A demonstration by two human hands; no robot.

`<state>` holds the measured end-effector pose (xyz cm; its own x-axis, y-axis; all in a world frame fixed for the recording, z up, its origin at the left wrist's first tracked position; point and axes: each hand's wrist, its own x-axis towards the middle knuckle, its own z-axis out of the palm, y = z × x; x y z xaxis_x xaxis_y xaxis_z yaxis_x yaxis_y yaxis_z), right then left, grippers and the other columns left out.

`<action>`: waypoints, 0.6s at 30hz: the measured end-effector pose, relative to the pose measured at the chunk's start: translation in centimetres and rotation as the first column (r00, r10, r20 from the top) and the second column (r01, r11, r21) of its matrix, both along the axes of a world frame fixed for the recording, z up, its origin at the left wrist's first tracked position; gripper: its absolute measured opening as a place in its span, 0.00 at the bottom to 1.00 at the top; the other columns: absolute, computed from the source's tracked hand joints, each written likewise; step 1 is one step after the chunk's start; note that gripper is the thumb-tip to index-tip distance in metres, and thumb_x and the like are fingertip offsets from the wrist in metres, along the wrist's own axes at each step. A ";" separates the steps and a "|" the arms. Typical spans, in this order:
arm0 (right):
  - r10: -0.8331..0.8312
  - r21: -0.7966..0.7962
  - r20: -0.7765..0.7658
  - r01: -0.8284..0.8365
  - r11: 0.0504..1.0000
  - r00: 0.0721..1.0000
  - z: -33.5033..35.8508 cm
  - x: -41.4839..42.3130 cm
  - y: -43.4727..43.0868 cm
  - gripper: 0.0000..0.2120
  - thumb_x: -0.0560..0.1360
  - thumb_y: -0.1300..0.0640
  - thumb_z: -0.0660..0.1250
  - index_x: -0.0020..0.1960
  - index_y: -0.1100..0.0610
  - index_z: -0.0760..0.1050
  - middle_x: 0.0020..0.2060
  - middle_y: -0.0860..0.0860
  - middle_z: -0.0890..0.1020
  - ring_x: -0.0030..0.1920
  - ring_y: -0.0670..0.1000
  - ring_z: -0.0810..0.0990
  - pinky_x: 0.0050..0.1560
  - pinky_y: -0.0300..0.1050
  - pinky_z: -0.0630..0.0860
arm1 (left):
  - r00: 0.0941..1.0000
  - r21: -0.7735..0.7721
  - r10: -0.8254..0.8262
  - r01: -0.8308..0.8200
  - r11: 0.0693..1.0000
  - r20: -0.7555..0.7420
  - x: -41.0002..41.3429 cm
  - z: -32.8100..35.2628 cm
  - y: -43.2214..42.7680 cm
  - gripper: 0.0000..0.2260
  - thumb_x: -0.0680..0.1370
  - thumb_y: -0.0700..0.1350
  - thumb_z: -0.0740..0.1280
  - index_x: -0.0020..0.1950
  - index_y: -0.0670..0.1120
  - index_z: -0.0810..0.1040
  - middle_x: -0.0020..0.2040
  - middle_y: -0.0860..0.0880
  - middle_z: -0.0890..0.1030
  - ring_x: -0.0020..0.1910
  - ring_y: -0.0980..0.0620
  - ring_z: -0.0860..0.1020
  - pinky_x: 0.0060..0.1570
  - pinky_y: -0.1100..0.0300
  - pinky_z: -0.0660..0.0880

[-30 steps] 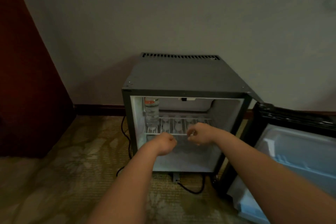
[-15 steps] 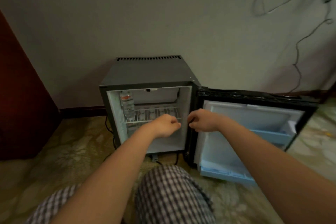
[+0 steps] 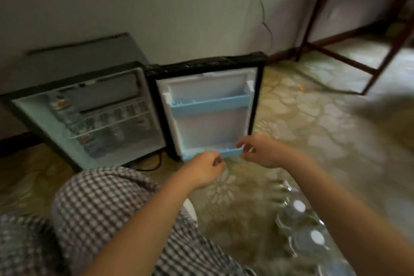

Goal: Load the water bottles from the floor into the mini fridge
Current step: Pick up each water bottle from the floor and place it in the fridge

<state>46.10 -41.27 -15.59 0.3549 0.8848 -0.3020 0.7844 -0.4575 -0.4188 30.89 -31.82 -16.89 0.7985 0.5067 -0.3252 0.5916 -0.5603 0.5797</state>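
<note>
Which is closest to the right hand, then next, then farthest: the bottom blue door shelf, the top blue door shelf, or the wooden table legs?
1. Lower pale-blue plastic door shelf, right beside the right hand.
2. Upper pale-blue plastic door shelf, higher on the open door.
3. Dark wooden table legs, far off at the right by the wall.

We have a single view, from a wide-angle camera worn on the head. It looks forward and steeply down, tilted so that the wall line slopes. The mini fridge (image 3: 85, 116) sits at upper left, its open door (image 3: 208, 105) at centre, both near. Our checked trousers (image 3: 96, 215) fill the lower left, directly beneath the lens. The carpeted floor (image 3: 313, 132) runs to the right edge. The picture is blurred, most at the margins.
</note>
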 end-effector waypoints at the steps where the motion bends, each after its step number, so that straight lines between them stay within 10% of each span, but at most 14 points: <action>1: -0.032 -0.012 -0.024 0.032 0.999 0.999 -1.1 0.9 -1.9 0.16 0.77 0.56 0.64 0.64 0.56 0.73 0.54 0.53 0.80 0.55 0.54 0.78 0.56 0.42 0.71 | 0.999 -0.017 -0.030 0.030 0.999 -0.015 0.5 -1.1 -1.3 0.12 0.79 0.49 0.61 0.57 0.44 0.77 0.55 0.45 0.80 0.55 0.47 0.78 0.53 0.58 0.73; 18: -0.586 -0.234 -0.100 0.553 0.799 0.804 -18.5 3.5 -21.1 0.19 0.77 0.56 0.64 0.67 0.59 0.69 0.60 0.58 0.78 0.59 0.57 0.77 0.59 0.51 0.74 | 0.976 -0.397 -0.108 0.025 0.918 -0.188 6.8 -12.6 -14.9 0.14 0.78 0.48 0.62 0.62 0.47 0.75 0.59 0.49 0.78 0.58 0.52 0.75 0.56 0.62 0.69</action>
